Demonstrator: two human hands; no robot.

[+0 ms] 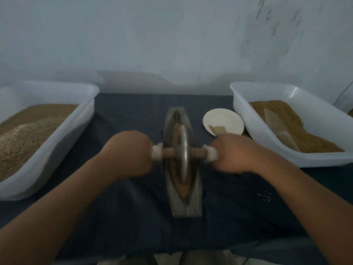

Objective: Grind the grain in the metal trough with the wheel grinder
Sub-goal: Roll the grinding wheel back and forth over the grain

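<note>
A long boat-shaped metal trough (194, 199) lies lengthways on the dark cloth in the middle, with brown grain (174, 134) along its groove. The wheel grinder (183, 150), a thin metal disc on a wooden axle with white end caps, stands upright in the groove near the trough's middle. My left hand (128, 153) grips the axle's left end and my right hand (232, 153) grips its right end. The hands and wheel look blurred.
A white plastic tub (84, 115) of ground brown meal stands at the left. Another white tub (246, 119) at the right holds grain and a clear scoop (280, 129). A small white dish (223, 119) with a brown scrap sits between trough and right tub. A wall is close behind.
</note>
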